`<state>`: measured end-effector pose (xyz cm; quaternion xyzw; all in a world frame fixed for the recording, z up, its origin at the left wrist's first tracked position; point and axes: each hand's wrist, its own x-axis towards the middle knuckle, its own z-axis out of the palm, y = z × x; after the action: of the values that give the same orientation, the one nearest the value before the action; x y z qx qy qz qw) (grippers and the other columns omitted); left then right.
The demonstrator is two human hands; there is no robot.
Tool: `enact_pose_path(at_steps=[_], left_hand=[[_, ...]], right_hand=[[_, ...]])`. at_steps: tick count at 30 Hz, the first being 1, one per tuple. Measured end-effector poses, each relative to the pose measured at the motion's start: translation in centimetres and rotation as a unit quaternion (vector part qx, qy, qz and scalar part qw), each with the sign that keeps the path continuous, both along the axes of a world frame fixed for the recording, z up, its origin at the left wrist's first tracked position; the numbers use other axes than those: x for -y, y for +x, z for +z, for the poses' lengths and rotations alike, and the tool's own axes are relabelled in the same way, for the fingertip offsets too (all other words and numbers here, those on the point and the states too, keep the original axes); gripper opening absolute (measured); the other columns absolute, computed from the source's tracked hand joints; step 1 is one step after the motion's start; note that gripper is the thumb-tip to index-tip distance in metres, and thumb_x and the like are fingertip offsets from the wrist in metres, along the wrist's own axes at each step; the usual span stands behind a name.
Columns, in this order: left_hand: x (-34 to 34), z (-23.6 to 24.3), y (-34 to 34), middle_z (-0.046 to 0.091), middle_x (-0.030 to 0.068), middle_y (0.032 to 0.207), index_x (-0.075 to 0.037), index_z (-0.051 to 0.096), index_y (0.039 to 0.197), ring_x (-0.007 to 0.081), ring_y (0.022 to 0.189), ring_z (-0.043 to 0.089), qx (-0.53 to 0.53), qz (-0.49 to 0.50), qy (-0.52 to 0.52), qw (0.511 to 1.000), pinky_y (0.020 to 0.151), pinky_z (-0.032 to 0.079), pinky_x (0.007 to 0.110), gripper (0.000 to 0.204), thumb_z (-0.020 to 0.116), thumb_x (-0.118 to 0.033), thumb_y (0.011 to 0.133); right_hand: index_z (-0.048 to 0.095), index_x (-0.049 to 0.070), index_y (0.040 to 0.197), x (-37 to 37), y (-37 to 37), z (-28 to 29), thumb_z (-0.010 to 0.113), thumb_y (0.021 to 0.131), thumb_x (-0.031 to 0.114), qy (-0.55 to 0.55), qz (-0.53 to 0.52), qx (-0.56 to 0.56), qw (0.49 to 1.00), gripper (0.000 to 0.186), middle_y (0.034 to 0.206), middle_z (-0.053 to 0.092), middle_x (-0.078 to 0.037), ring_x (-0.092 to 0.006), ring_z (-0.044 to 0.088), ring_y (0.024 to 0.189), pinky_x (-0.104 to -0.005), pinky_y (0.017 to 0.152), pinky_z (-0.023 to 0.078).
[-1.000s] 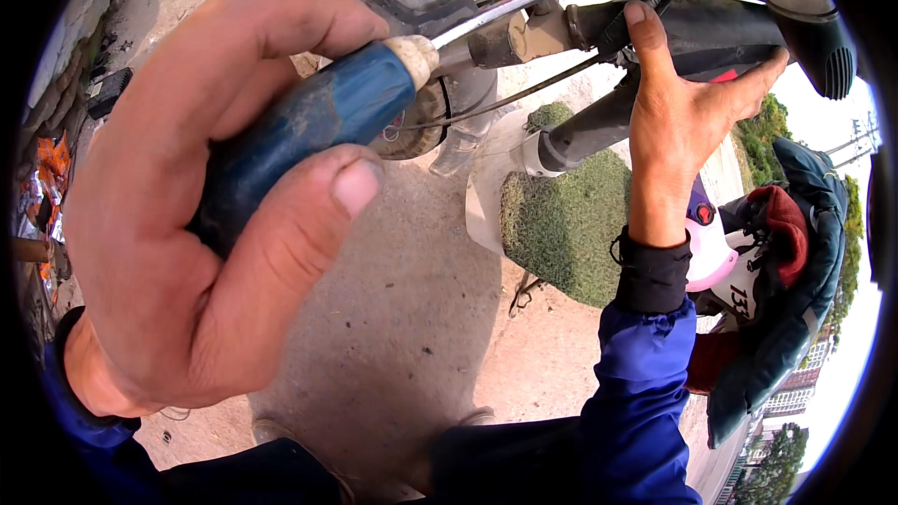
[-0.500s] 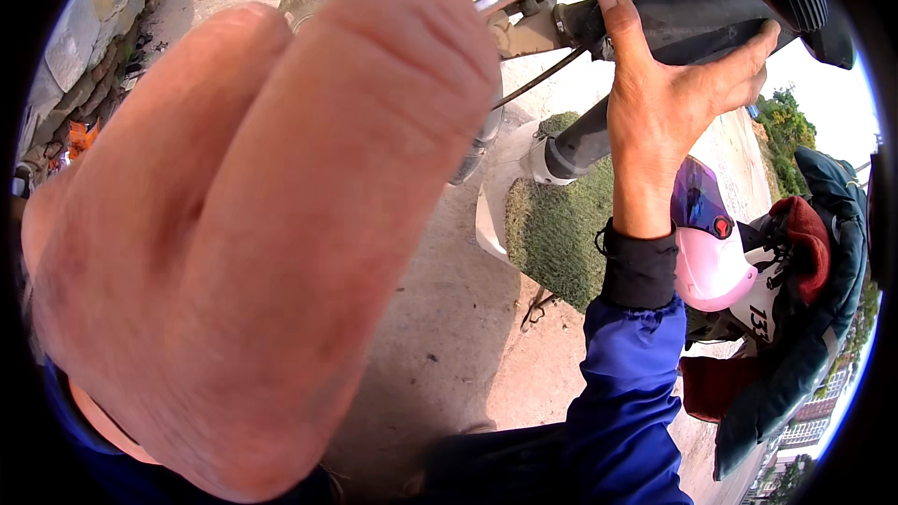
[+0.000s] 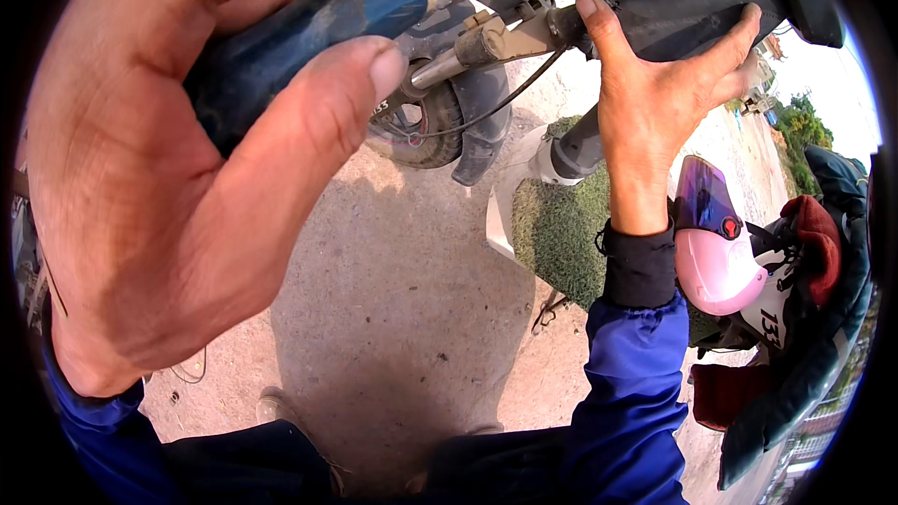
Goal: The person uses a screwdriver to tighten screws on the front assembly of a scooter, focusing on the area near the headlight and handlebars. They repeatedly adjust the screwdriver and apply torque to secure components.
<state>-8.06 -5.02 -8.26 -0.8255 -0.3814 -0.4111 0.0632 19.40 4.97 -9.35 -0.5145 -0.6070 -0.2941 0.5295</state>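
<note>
Gripping a blue-handled screwdriver point(image 3: 318, 23), the left hand point(image 3: 159, 168) fills the left side of the view, fingers curled over the handle and thumb along its lower side. The tool slants across the upper left, its metal shaft running rightward close to the top edge; where its tip sits cannot be told. Spread wide, the right hand point(image 3: 669, 93) rests against a black tube point(image 3: 687, 9), thumb well apart from the fingers. Between the hands a gap opens, crossed by a thin dark cable point(image 3: 526, 98), with a wheel point(image 3: 438, 131) beyond. Lower down, ground point(image 3: 393, 309) shows between the forearms, bordered rightward by a green mat's edge point(image 3: 561, 243); a pink helmet point(image 3: 716, 266) appears just beside the right cuff point(image 3: 643, 266).
</note>
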Motion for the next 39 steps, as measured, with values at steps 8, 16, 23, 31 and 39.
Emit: enact_pose_path(at_steps=[8, 16, 23, 31, 39], left_hand=[[0.2, 0.1, 1.1, 0.070, 0.0098, 0.098, -0.003, 0.059, 0.137, 0.0100, 0.062, 0.051, 0.039, -0.029, -0.034, 0.998, 0.057, 0.042, 0.028, 0.037, 0.063, -0.011, 0.101], [1.3, 1.9, -0.7, 0.064, 0.0099, 0.106, -0.015, 0.067, 0.137, 0.0246, 0.081, 0.062, -0.289, 0.138, 0.271, 0.908, 0.060, 0.052, 0.035, 0.052, 0.075, -0.006, 0.086], [-0.7, -0.1, 1.2, 0.064, 0.0122, 0.096, -0.007, 0.062, 0.136, 0.0243, 0.073, 0.062, -0.074, 0.035, 0.112, 0.990, 0.061, 0.050, 0.038, 0.054, 0.073, 0.003, 0.084], [1.8, -0.3, 0.3, 0.047, 0.0023, 0.063, 0.001, 0.055, 0.140, 0.0126, 0.053, 0.046, 0.059, -0.051, -0.184, 0.980, 0.053, 0.036, 0.031, 0.043, 0.059, -0.008, 0.098], [0.3, -2.4, -1.4, 0.063, 0.0123, 0.080, 0.005, 0.058, 0.135, 0.0192, 0.063, 0.059, 0.092, -0.092, -0.144, 0.981, 0.059, 0.046, 0.032, 0.041, 0.062, -0.007, 0.096]], right_hand=[[0.008, -0.002, 0.160, 0.2, 0.2, 0.1, 0.096, 0.063, 0.054, -0.025, -0.028, 0.000, 0.999, 0.143, 0.149, 0.016, -0.040, -0.0549, 0.024, 0.145, -0.0548, 0.119, 0.030], [0.010, -0.002, 0.160, -0.1, -1.5, 1.1, 0.096, 0.066, 0.045, 0.008, 0.028, -0.001, 1.000, 0.136, 0.151, 0.016, -0.043, -0.0557, 0.022, 0.144, -0.0588, 0.119, 0.025], [0.011, -0.004, 0.159, 0.9, 1.3, 0.5, 0.096, 0.068, 0.040, -0.013, 0.046, 0.045, 0.998, 0.132, 0.150, 0.014, -0.046, -0.0587, 0.022, 0.143, -0.0595, 0.118, 0.027], [0.017, -0.006, 0.158, 0.7, 0.2, 0.7, 0.095, 0.064, 0.056, -0.010, 0.040, 0.017, 0.999, 0.137, 0.150, 0.025, -0.038, -0.0491, 0.020, 0.147, -0.0564, 0.119, 0.026], [0.007, 0.003, 0.161, -0.7, 0.2, 0.3, 0.094, 0.069, 0.046, -0.010, -0.032, 0.043, 0.999, 0.134, 0.148, 0.013, -0.044, -0.0541, 0.014, 0.145, -0.0620, 0.117, 0.021]])
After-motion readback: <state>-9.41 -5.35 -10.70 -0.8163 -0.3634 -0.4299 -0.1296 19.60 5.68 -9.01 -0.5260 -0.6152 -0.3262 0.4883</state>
